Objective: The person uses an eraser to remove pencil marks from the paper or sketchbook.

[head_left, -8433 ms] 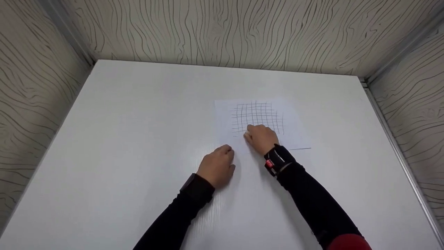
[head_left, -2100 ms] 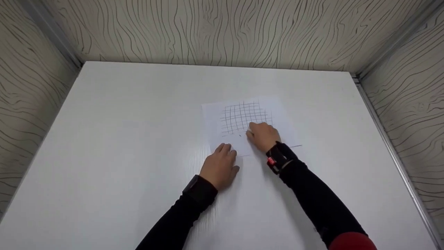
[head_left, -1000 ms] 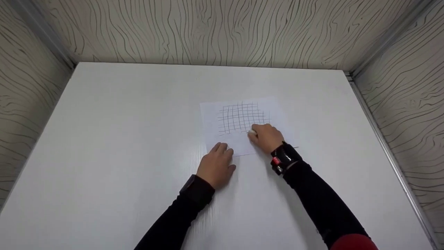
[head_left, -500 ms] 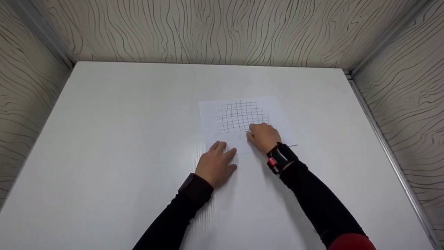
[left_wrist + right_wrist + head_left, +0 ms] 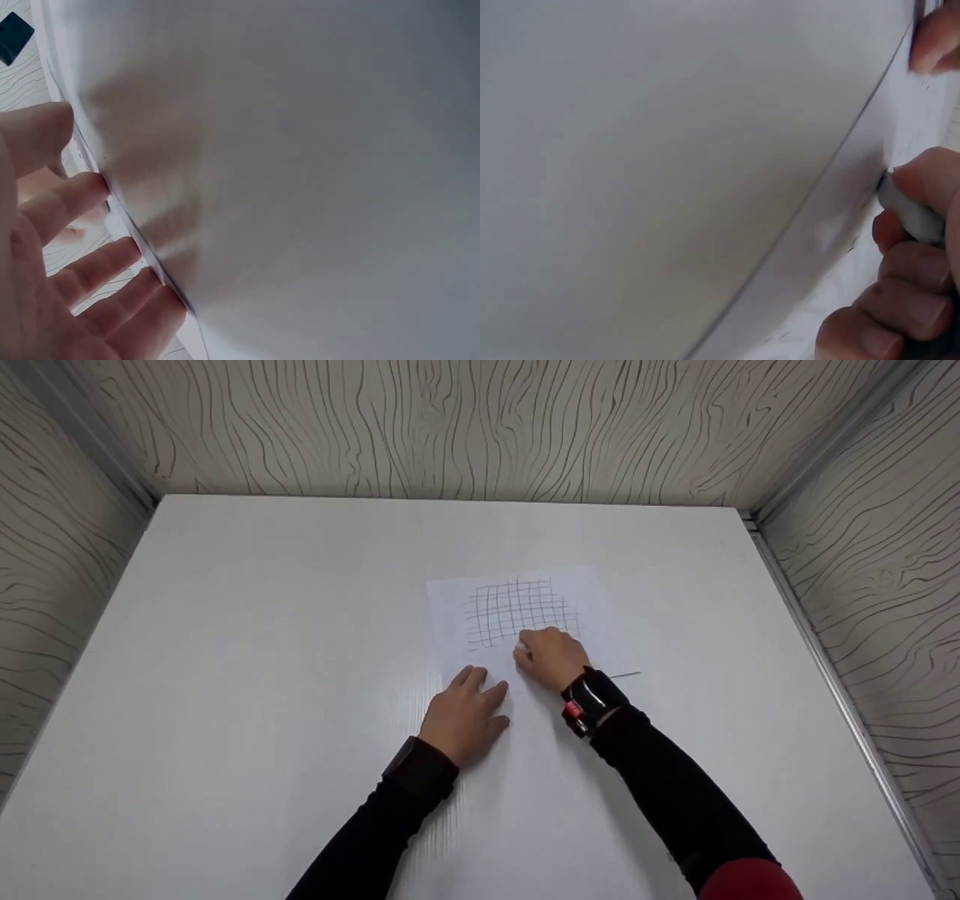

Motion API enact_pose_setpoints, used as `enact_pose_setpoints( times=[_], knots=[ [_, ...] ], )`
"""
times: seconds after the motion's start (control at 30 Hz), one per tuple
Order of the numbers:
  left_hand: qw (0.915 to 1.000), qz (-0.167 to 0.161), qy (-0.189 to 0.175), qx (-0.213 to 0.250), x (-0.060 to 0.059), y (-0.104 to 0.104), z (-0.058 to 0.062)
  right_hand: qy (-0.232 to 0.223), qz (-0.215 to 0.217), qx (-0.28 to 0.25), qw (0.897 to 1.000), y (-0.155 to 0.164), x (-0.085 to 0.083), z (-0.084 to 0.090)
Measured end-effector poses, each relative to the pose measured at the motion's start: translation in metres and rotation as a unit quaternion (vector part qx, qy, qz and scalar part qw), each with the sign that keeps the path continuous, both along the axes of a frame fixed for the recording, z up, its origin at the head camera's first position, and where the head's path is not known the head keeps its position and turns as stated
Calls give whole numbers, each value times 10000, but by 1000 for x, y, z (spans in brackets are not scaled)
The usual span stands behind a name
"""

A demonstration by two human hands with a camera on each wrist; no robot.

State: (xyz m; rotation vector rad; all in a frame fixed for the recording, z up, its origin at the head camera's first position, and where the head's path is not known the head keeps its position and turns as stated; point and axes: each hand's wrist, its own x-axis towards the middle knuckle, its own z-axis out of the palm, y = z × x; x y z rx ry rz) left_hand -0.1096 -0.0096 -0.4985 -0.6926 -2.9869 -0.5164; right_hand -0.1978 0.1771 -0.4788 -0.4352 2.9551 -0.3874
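A white paper sheet point(image 5: 604, 622) bearing a grid of thin dark lines point(image 5: 517, 606) lies toward 1 o'clock on the broad white surface point(image 5: 262, 622). The right hand point(image 5: 553, 658) rests at the grid's 5 o'clock edge, thumb and index finger pinching a small, oblong, whitish piece point(image 5: 911, 214) with a dark tip; its material is unclear. This piece sits at that hand's 10 o'clock side. The left hand point(image 5: 461, 724), at 8 o'clock from the right, has its fingers point(image 5: 71, 206) spread, their tips along the sheet's 7 o'clock edge. A pale panel with dark wood-grain lines point(image 5: 420, 427) stands at 12 o'clock.
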Motion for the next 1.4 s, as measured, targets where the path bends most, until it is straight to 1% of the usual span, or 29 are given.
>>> enact_pose_setpoints(
  times=[0.17, 0.23, 0.3, 0.4, 0.5, 0.57, 0.63, 0.7, 0.73, 0.8, 0.87, 0.97, 1.07, 1.2, 1.33, 1.4],
  knots=[
    [10000, 44, -7, -27, -2, -2, 2, -51, -723, 82, 9973, 36, -5, 2],
    [10000, 41, -65, -2, -2, -3, 3, 36, -863, 231, 9960, 46, -7, 5],
    [9999, 82, -138, 38, -3, -6, 4, 127, -867, 303, 9957, 49, -8, 9],
    [9993, 251, -255, 114, -2, -13, 7, 253, -704, 304, 9967, 44, -8, 16],
    [9985, 398, -320, 178, -1, -19, 9, 92, -563, 212, 9981, 34, -6, 19],
    [9988, 386, -266, 141, 1, -19, 9, -94, -526, 210, 9984, 28, -4, 18],
    [9995, 268, -71, 127, 2, -14, 7, -343, -520, 249, 9977, 22, -2, 13],
    [9998, 139, 107, 36, 3, -4, 7, -456, -490, 291, 9973, 14, 0, 7],
    [9999, 90, 132, -1, 3, 2, 6, -494, -468, 295, 9972, 9, 1, 5],
    [9999, 29, 19, -101, 4, 11, 5, -529, -373, 355, 9973, -1, 3, 1],
    [9994, 13, -198, -290, 5, 17, 3, -495, -305, 412, 9975, -9, 4, -1],
    [9979, 5, -414, -494, 6, 19, 1, -408, -285, 421, 9979, -16, 5, -1],
    [9977, -43, -391, -550, 4, 18, 4, -307, -273, 353, 9985, -13, 4, 0],
    [9977, -64, -424, -520, 1, 15, 9, -275, -289, 244, 9989, 4, 3, -1],
    [9980, -11, -436, -458, 1, 14, 9, -162, -663, 289, 9973, 28, 1, -2],
    [9981, 15, -403, -467, 2, 14, 9, 13, -801, 397, 9960, 31, 1, -2]
  ],
)
